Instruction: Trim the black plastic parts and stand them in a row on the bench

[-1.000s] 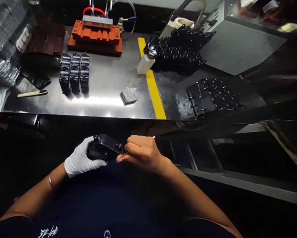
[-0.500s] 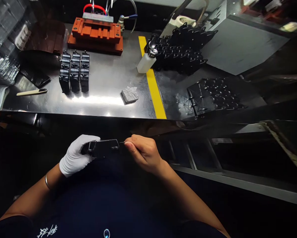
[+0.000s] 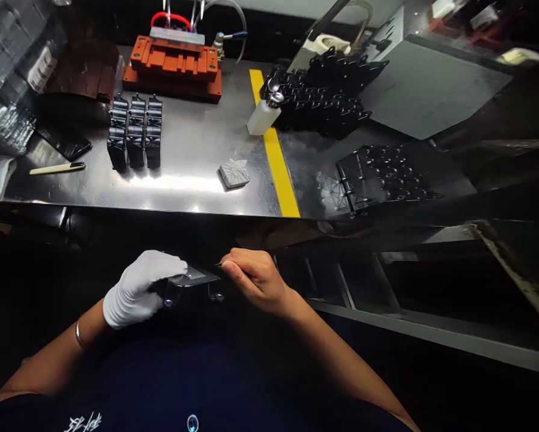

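My left hand (image 3: 137, 289), in a white glove, is closed around the left end of a glossy black plastic part (image 3: 196, 278). The part has a flat top face and short legs with round ends below; its left end is hidden by the glove. Bare and to the right of it, my right hand (image 3: 254, 279) pinches a thin, dark, pointed tool whose tip sticks out toward the part. A small gap separates the tip from the part. Most of the tool is hidden in the fingers, so its kind cannot be made out.
On the metal bench (image 3: 192, 144) stand an orange fixture (image 3: 174, 66), rows of black parts (image 3: 135, 132), a folded grey cloth (image 3: 234, 173) and a white pump bottle (image 3: 263, 117). Right of the yellow tape (image 3: 281, 171) lie more black parts (image 3: 386, 171) and a grey box (image 3: 436, 78).
My left hand has tilted the black part, so its top face now shows, and moved slightly down and left. My right hand has shifted slightly left.
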The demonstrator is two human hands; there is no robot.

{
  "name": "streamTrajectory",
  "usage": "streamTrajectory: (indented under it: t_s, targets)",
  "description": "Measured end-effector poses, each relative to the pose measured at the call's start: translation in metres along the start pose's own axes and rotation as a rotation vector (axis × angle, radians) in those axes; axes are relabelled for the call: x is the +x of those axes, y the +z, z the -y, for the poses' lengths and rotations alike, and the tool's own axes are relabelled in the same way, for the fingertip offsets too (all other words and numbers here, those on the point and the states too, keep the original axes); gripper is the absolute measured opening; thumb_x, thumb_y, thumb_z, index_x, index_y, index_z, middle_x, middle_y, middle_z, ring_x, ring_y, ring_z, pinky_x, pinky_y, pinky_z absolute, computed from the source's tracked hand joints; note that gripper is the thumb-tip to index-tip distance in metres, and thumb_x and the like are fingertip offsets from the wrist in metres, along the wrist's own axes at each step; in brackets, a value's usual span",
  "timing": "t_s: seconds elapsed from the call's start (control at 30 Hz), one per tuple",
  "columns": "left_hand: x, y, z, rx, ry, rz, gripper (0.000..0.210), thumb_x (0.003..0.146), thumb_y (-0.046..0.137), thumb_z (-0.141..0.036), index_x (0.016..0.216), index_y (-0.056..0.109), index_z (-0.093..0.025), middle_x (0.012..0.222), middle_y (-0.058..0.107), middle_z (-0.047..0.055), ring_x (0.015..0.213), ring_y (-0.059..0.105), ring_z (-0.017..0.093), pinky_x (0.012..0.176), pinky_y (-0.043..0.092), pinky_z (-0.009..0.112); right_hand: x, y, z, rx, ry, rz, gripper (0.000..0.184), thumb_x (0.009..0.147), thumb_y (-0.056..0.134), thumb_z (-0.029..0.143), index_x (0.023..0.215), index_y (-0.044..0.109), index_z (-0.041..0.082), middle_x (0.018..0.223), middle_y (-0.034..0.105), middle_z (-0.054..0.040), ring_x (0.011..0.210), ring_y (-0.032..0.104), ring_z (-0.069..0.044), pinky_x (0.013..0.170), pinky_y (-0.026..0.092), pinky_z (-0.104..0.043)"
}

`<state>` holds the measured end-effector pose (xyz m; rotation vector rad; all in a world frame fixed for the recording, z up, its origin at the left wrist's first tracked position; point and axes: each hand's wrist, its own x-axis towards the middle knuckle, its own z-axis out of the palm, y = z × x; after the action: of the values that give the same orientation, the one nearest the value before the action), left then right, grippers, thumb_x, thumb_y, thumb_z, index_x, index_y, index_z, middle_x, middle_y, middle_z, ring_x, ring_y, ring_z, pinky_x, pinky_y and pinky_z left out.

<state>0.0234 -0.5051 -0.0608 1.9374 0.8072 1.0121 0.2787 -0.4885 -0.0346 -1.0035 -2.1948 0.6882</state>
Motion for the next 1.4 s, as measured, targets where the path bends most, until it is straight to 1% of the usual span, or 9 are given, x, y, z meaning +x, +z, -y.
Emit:
streamTrajectory:
  t_s: [0.23,0.3,0.43,0.53,0.73,1.1,1.2,1.33,1.4]
  targets:
    - [0.007,-0.007,0.000,-0.015,-0.126,0.062,0.019,0.078,0.069,-0.026,0.097,0.070,-0.024,0.097,0.073,0.010,0.095,0.066,0.025,0.088,0.051,0.046,-0.003,-0.012,0.004,0.175,-0.019,0.295,0.054,0.096,0.045,0.042,0.048,0.033,0.018,0.047,0.031,0.0059,0.043,0.029,-0.006,0.045,0.024,-0.023]
    - [0.006,-0.009,0.002,-0.114,-0.214,0.040,0.028,0.075,0.072,-0.026,0.103,0.068,-0.022,0.099,0.071,0.009,0.094,0.066,0.025,0.087,0.051,0.043,0.000,-0.012,0.004,0.151,-0.070,0.233,0.054,0.098,0.040,0.045,0.051,0.039,0.018,0.048,0.037,0.0045,0.044,0.033,-0.006,0.046,0.027,-0.023]
    - [0.005,-0.009,0.009,-0.480,-0.610,0.101,0.056,0.069,0.078,-0.036,0.119,0.062,-0.018,0.099,0.069,0.008,0.086,0.065,0.022,0.079,0.053,0.036,0.014,-0.009,0.007,-0.076,-0.218,0.039,0.053,0.089,0.044,0.062,0.067,0.055,0.016,0.056,0.047,0.0010,0.050,0.041,-0.009,0.048,0.029,-0.023]
    - [0.007,-0.008,0.015,-0.614,-0.733,0.171,0.061,0.065,0.078,-0.045,0.115,0.064,-0.015,0.093,0.067,0.006,0.083,0.061,0.021,0.077,0.051,0.035,0.025,-0.006,0.010,-0.172,-0.321,0.041,0.058,0.086,0.041,0.067,0.066,0.056,0.015,0.056,0.044,0.0015,0.049,0.037,-0.008,0.047,0.024,-0.023]
    - [0.009,-0.003,0.018,-0.625,-0.751,0.176,0.064,0.061,0.079,-0.052,0.110,0.066,-0.013,0.087,0.064,0.004,0.079,0.056,0.018,0.074,0.046,0.031,0.029,0.000,0.007,-0.252,-0.373,0.038,0.063,0.090,0.035,0.064,0.051,0.046,0.016,0.052,0.038,0.0023,0.048,0.032,-0.008,0.047,0.021,-0.025]
    - [0.015,0.007,0.012,-0.733,-0.778,0.097,0.070,0.058,0.080,-0.055,0.109,0.063,-0.011,0.087,0.064,0.006,0.078,0.057,0.019,0.070,0.046,0.029,0.025,0.009,0.002,-0.219,-0.315,-0.098,0.061,0.090,0.039,0.063,0.052,0.047,0.016,0.051,0.041,0.0015,0.048,0.035,-0.008,0.047,0.023,-0.024]
    - [0.012,0.005,0.016,-0.695,-0.772,0.120,0.063,0.059,0.079,-0.053,0.106,0.065,-0.012,0.085,0.065,0.005,0.077,0.057,0.018,0.069,0.047,0.028,0.023,0.006,0.001,-0.145,-0.276,0.002,0.059,0.088,0.044,0.062,0.051,0.043,0.016,0.049,0.039,0.0029,0.046,0.033,-0.007,0.045,0.020,-0.024]
    - [0.016,-0.016,0.020,-0.580,-0.752,0.185,0.058,0.064,0.079,-0.043,0.113,0.065,-0.016,0.091,0.068,0.005,0.080,0.061,0.020,0.071,0.049,0.029,0.016,0.000,-0.006,0.173,-0.203,0.296,0.061,0.085,0.051,0.063,0.047,0.038,0.017,0.045,0.036,0.0053,0.041,0.030,-0.005,0.043,0.020,-0.023]
    - [0.024,-0.028,0.017,-0.467,-0.712,0.252,0.056,0.068,0.077,-0.039,0.118,0.063,-0.018,0.099,0.069,0.005,0.087,0.063,0.022,0.075,0.050,0.030,0.015,0.001,-0.008,0.330,-0.102,0.291,0.059,0.083,0.051,0.066,0.052,0.047,0.017,0.047,0.042,0.0043,0.042,0.036,-0.005,0.043,0.025,-0.021]
